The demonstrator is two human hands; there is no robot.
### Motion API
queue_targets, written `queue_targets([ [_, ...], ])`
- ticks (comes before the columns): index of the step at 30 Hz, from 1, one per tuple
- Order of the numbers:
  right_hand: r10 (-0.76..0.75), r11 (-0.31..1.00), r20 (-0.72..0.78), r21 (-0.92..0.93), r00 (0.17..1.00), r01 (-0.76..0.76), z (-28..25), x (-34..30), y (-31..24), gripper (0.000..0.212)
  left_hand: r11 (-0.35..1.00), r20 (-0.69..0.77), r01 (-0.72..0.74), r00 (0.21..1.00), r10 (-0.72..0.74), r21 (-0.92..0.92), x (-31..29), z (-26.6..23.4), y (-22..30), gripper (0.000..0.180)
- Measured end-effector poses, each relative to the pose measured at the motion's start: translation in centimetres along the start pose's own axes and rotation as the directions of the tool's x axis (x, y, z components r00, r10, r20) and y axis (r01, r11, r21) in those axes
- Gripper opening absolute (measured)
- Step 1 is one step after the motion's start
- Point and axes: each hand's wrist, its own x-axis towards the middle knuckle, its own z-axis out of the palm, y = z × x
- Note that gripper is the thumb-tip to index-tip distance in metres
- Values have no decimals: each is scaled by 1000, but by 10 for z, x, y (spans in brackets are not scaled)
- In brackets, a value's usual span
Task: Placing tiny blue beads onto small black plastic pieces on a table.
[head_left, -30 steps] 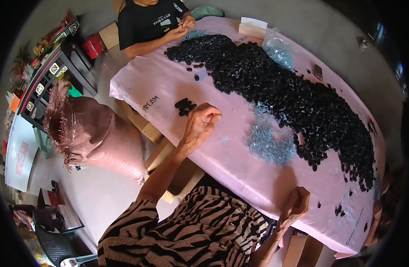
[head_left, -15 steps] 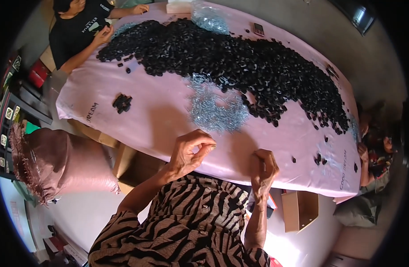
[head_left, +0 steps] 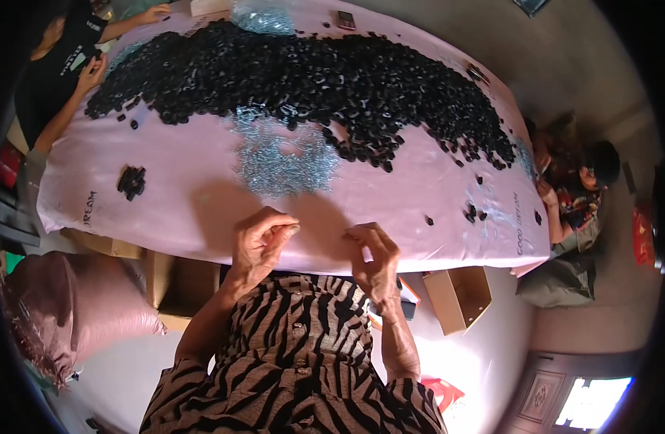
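Note:
My left hand (head_left: 262, 242) hovers over the near edge of the pink-covered table (head_left: 166, 224), thumb and fingertips pinched together. My right hand (head_left: 377, 260) faces it a short way off, its thumb and forefinger also brought together at the tips. Whatever lies in either pinch is too small to make out. Just beyond my hands spreads a patch of small, shiny silvery metal pieces (head_left: 285, 163). Behind that runs a long heap of small black ring-like parts (head_left: 274, 79). A little cluster of black parts (head_left: 132, 182) lies to the left.
A person in a black shirt (head_left: 61, 61) works at the far left, another person (head_left: 575, 181) at the right. A clear bag of metal pieces (head_left: 262, 18) and a phone (head_left: 345, 20) lie at the back. A stuffed sack (head_left: 94, 304) and cardboard boxes (head_left: 459, 300) stand below the table edge.
The view has swung to the right, so the table sits further left. My right hand has turned its fingertips toward the left one, showing a gap inside its curled fingers. My left hand stays pinched.

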Motion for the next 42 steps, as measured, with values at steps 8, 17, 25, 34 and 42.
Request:
queue_targets([
  [8,-114,992,26,-57,993,115,15,7,-3,25,995,22,66,998,-64,-80,0,1,4,13],
  [17,-72,997,19,10,997,72,11,4,-3,22,992,19,117,993,-116,-37,1,1,6,11],
  [25,-76,997,43,32,996,75,11,5,-1,23,992,20,130,991,-130,-4,1,3,9,10],
  [34,-80,997,82,14,993,79,6,6,-3,28,991,32,136,990,-136,-16,0,2,7,11],
  [42,-143,989,78,-7,987,144,7,12,-5,29,985,34,171,985,-170,-36,1,0,12,11],
])
